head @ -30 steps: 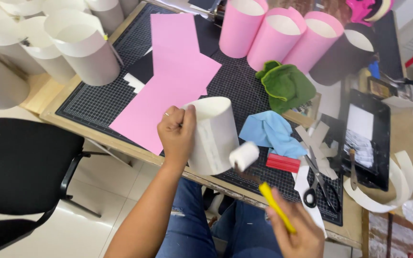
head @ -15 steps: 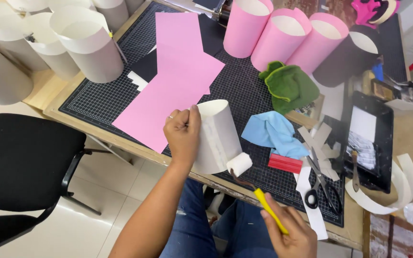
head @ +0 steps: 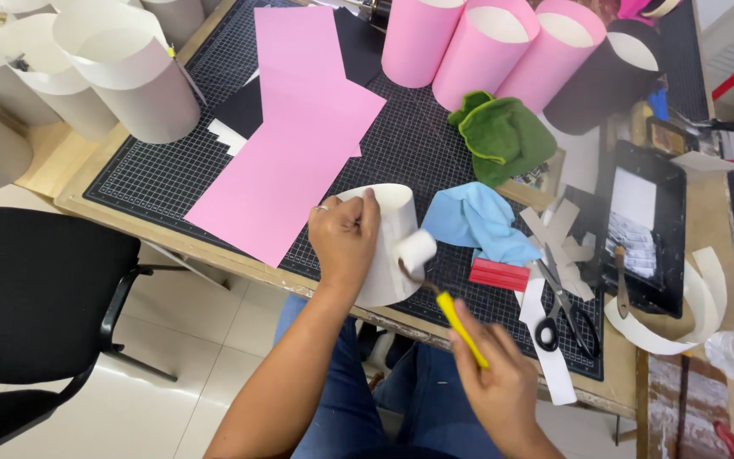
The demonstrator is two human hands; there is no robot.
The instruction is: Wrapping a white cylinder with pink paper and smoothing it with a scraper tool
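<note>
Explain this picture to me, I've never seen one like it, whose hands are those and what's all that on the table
This is one picture, taken by a camera on a person's head, looking down at their own two bare hands; no machine is involved. The left hand grips a white paper cylinder lying tilted at the table's near edge. The right hand holds a small paint roller by its yellow handle, with the white roller head against the cylinder. Under them lies a black gridded cutting mat. On it are a pink paper sheet, a blue cloth, a green cloth, a red flat block and scissors. Pink cylinders stand at the far side, white ones at the left. A black tray sits to the right.
</note>
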